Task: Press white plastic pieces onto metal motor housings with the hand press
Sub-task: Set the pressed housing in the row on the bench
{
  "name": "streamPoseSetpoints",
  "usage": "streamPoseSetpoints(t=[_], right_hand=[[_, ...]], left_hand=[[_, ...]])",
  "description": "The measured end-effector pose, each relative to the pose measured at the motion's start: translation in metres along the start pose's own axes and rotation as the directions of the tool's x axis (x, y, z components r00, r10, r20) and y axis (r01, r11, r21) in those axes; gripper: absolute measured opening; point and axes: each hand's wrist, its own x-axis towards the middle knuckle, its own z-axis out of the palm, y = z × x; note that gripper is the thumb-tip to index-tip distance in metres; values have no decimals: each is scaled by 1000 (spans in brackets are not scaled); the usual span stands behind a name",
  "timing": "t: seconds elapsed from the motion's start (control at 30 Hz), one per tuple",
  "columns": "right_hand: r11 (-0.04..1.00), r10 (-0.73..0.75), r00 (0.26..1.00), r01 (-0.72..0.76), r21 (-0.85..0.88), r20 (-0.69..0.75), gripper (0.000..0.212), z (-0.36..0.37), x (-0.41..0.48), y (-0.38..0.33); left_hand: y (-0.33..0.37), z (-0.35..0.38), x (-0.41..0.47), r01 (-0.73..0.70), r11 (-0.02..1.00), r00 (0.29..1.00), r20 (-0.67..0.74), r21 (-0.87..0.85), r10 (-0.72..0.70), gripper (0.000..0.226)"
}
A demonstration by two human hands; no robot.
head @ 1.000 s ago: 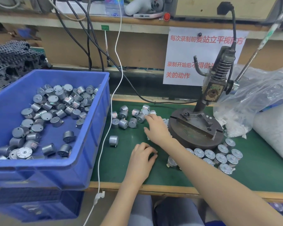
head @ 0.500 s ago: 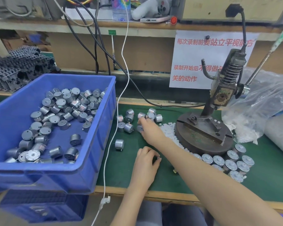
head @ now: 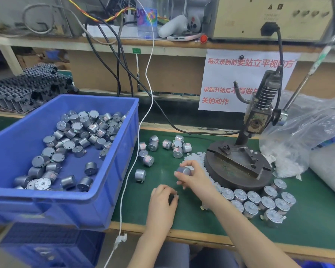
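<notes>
Fingers of the right hand [head: 195,177] pinch a motor housing [head: 183,170]; left hand [head: 161,206] curls near the front edge of the tabletop [head: 317,221], contents unclear.

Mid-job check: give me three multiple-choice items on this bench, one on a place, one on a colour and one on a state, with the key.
1. Where does a heap of white plastic pieces lie?
A. in the bin
B. on the mat against the press base
C. on the shelf

2. What colour is the bin?
A. red
B. grey
C. blue

3. What is the right hand doing?
A. pinching a motor housing
B. pulling the press lever
C. lying flat on the mat

Key: 1 B, the pieces hug the base's left edge; 2 C, its walls are blue; 3 A, its fingers curl round a silver housing.
</notes>
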Motion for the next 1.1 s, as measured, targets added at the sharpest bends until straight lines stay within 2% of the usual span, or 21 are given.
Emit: streamPoseSetpoints(t=[0.13,0.2,0.3,0.4,0.53,0.67,0.77,0.9,1.1], right_hand=[[935,-234,968,198,-294,-94,31,17,-12,13],[912,-292,952,248,-326,-92,28,22,-15,17],[921,-284,953,241,-306,-103,16,27,-21,28],[872,-343,930,264,-411,-131,21,28,-24,37],[803,-353,935,282,-525,-38,33,28,-23,38],[722,-301,952,264,-639,53,42,28,-25,40],[674,-278,957,254,-693,80,45,29,-24,39],[732,-262,963,244,-636,68,44,27,-21,38],[685,-254,962,251,-684,98,45,29,-21,39]], left_hand=[[-1,-4,-1,91,996,994,-63,-13,-92,8],[1,-5,-1,100,995,994,-49,-4,-100,10],[1,-5,-1,114,993,993,-30,-20,-114,17],[1,-11,-1,136,986,991,23,-91,-135,28],[-5,-22,3,120,982,985,145,-147,-98,39],[-8,-24,6,108,985,977,195,-133,-81,41],[-8,-19,4,95,991,982,170,-93,-78,41],[-8,-13,0,113,992,988,114,-60,-106,46],[-9,-11,-5,112,989,994,0,99,-112,47]])
